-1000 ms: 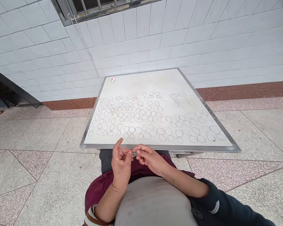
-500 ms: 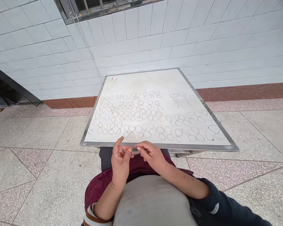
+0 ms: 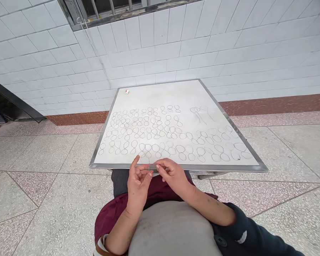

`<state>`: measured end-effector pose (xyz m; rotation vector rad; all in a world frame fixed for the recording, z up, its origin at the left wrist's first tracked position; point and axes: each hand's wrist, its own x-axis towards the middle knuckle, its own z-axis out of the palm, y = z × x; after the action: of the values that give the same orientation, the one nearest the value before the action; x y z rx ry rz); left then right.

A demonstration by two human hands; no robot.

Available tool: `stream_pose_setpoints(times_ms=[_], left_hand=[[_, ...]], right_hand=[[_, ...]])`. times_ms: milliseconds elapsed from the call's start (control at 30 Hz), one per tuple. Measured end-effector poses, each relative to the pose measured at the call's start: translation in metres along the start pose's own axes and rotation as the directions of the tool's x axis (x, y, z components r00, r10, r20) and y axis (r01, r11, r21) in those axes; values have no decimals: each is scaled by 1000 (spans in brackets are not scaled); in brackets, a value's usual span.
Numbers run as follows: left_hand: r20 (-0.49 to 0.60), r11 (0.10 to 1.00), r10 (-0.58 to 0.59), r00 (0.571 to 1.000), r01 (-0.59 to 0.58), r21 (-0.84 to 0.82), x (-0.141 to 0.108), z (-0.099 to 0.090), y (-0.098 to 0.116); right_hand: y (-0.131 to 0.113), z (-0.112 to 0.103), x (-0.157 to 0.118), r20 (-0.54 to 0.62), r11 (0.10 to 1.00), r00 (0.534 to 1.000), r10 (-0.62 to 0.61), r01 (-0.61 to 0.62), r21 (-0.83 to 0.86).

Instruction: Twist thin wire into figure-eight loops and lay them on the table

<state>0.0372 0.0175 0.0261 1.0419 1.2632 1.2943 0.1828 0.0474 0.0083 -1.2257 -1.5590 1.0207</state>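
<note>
Just over the table's near edge, my left hand (image 3: 138, 183) pinches a thin wire (image 3: 149, 160) between the thumb and the fingers, with the index finger raised. The wire curves up from the fingertips in a faint loop against the white top. Close on the right, my right hand (image 3: 173, 176) has thumb and index finger pressed together at the same wire; the strand between the two hands is too fine to follow. Beyond them, rows of thin figure-eight wire loops (image 3: 134, 143) lie flat on the white table (image 3: 160, 93).
A bunch of longer wire pieces (image 3: 199, 113) lies at the back right of the table. At its far left corner sits a small white and red object (image 3: 127, 92). A tiled wall (image 3: 165, 53) with a barred window (image 3: 112, 7) stands behind.
The left thumb and fingers have shifted slightly, and the wire now stands more upright at the left fingertips. Both hands stay close together, and the view has tilted a little.
</note>
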Motion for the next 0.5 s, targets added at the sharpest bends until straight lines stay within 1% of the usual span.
stream_pose_setpoints(times_ms=[67,167,267,367,433,500], left_hand=[[-21,1000,-18,1000,17,-15,2,0,0],[-72,996,-37,997,31,-86,6,0,-1],[-79,989,-63,995,52,-138,8,0,-2],[-80,989,-79,994,69,-129,11,-1,-2],[-78,991,-96,992,88,-102,13,-5,-3],[-97,993,-98,990,92,-70,15,-11,-5]], right_hand=[[0,-1,1,1,1000,1000,21,-21,22],[-2,-1,2,11,998,999,36,-37,48],[-3,0,2,21,996,999,50,-52,77],[0,3,5,35,981,994,108,-112,157],[7,-1,13,8,976,990,141,-140,164],[17,-16,29,-74,987,985,155,-151,59]])
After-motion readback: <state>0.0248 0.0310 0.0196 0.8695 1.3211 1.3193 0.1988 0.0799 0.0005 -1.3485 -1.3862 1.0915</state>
